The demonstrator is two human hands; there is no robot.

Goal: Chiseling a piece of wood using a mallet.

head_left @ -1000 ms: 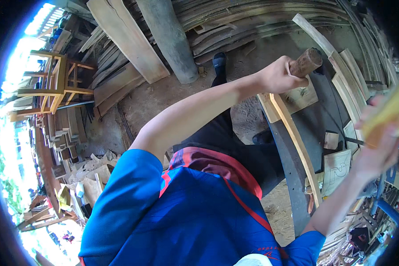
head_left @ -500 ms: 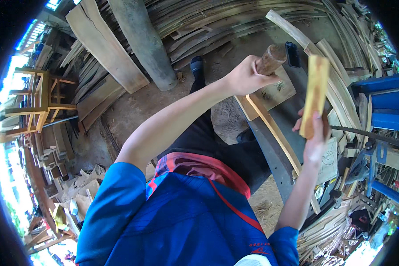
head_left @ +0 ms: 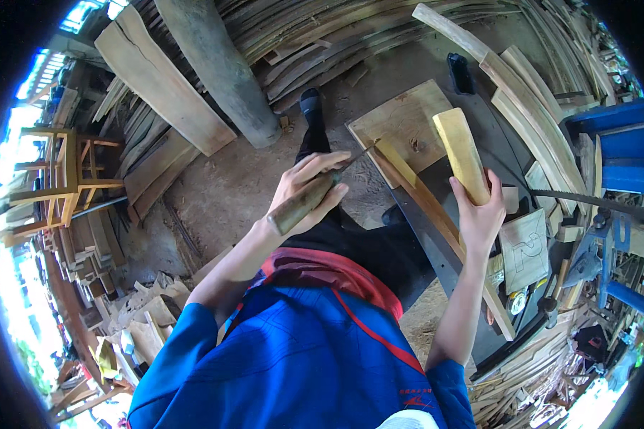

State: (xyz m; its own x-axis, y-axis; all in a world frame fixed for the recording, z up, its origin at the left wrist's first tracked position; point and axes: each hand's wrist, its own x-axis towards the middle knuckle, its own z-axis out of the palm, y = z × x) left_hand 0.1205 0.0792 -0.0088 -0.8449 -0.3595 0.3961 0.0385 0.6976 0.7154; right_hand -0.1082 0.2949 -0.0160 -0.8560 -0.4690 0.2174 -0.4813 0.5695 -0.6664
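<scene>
My left hand (head_left: 298, 187) is wrapped round a wooden-handled tool (head_left: 299, 207). The tool's handle is thick and brown, and its narrow dark metal blade points up and to the right, toward a light board (head_left: 401, 118) on the workbench. Its exact kind is not clear. In my right hand (head_left: 481, 218) a yellowish wooden block (head_left: 459, 146) stands tilted, gripped by its lower end above the bench. A long narrow wood strip (head_left: 436, 214) lies along the bench's left edge, between my two hands.
The dark workbench (head_left: 447, 268) bears a black phone-like object (head_left: 460, 74), a drawn-on pale panel (head_left: 524, 250) and a tape measure (head_left: 516, 300). A saw blade (head_left: 587, 201) reaches in from the right. Long planks (head_left: 529, 121) lie beyond; a wooden chair (head_left: 68, 168) stands left.
My left hand has come down and left with the tool, whose blade now shows. My right hand has shifted slightly left, the block now leaning left. The board on the bench is uncovered to view.
</scene>
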